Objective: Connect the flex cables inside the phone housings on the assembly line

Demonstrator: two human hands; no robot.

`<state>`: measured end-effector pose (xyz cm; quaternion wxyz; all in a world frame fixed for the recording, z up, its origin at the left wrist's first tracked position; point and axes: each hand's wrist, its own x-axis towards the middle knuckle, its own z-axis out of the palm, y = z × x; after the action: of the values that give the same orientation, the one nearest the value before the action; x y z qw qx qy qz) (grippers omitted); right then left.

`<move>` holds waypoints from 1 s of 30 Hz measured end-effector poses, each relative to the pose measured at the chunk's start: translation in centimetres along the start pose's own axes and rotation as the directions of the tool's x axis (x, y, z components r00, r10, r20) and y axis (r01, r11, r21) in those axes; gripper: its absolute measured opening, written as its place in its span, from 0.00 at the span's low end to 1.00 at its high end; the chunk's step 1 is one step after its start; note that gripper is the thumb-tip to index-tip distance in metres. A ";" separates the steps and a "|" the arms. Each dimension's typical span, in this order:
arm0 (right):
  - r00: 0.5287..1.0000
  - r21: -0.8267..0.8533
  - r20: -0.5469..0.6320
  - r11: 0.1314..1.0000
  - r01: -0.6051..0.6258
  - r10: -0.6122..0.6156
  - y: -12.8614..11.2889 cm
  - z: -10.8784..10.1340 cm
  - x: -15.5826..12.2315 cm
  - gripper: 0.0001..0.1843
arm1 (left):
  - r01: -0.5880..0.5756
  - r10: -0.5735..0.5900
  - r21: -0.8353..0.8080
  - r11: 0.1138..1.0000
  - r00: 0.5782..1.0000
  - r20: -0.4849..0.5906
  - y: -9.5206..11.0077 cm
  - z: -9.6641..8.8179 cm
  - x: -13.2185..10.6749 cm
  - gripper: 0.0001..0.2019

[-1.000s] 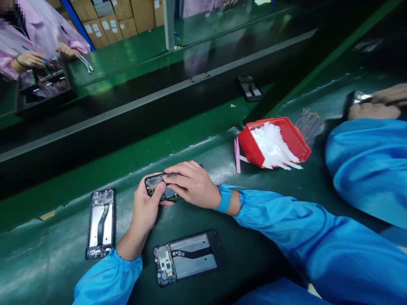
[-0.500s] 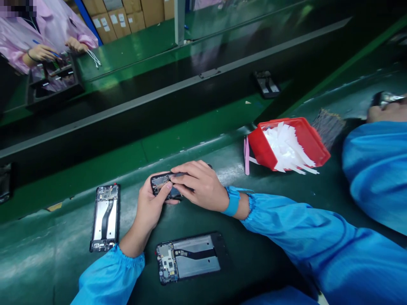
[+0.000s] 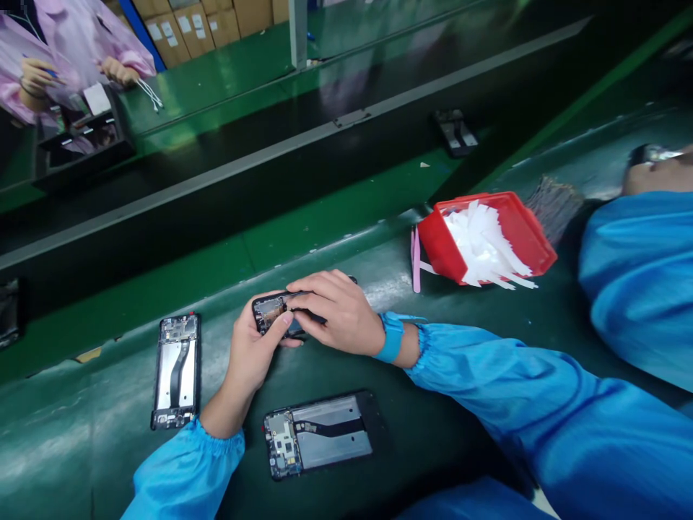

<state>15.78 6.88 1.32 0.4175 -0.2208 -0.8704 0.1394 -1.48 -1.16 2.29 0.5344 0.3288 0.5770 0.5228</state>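
An opened phone (image 3: 269, 309), its circuit board bare at the left end, is in my left hand (image 3: 253, 348). The left thumb lies along the near edge, and the fingers wrap round behind. Over the phone's right half bends my right hand (image 3: 341, 314), closed, with fingertips pressed down beside the board; what lies under them is hidden. A second opened phone (image 3: 336, 440) rests on the mat below my hands, with a black ribbon cable across its metal plate. Left of my left wrist is a third opened phone (image 3: 169, 379), standing lengthwise away from me.
Right of my hands, a tilted red bin (image 3: 533, 231) holds white strips, with pink tweezers (image 3: 416, 260) beside it. A bundle of thin dark pieces (image 3: 555, 206) lies behind. Another phone (image 3: 455, 133) is on the belt. A co-worker's blue sleeve (image 3: 639, 267) is at right; a person in pink (image 3: 81, 50) sits opposite.
The whole view has shifted slightly. My hands keep nearly the same grip on the phone, the right fingers moving only a little. Across the belt, the person's hand has lifted away from the black tray.
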 end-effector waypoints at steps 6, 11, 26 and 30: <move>1.000 -0.001 0.000 1.000 -0.013 0.013 -0.2 0.0 0.0 0.06 | -0.005 0.005 0.018 1.000 1.000 0.008 0.1 0.0 -0.1 0.25; 1.000 0.015 -0.015 1.000 0.003 -0.003 -0.4 0.1 0.2 0.06 | -0.081 0.087 0.078 0.994 0.993 -0.080 0.0 0.0 0.1 0.20; 0.930 0.094 -0.034 0.928 -0.361 0.365 -0.5 -0.6 2.1 0.14 | -0.261 0.339 0.412 0.873 0.932 -0.128 0.7 0.6 -1.3 0.18; 0.937 0.038 0.020 0.936 -0.349 0.348 -1.3 -1.1 2.4 0.16 | -0.294 0.407 0.490 0.821 0.903 -0.140 0.3 0.8 -1.5 0.16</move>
<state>14.96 7.01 4.18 0.3851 -0.3621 -0.8171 0.2302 -0.48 -2.27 3.06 0.2626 0.4811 0.6724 0.4974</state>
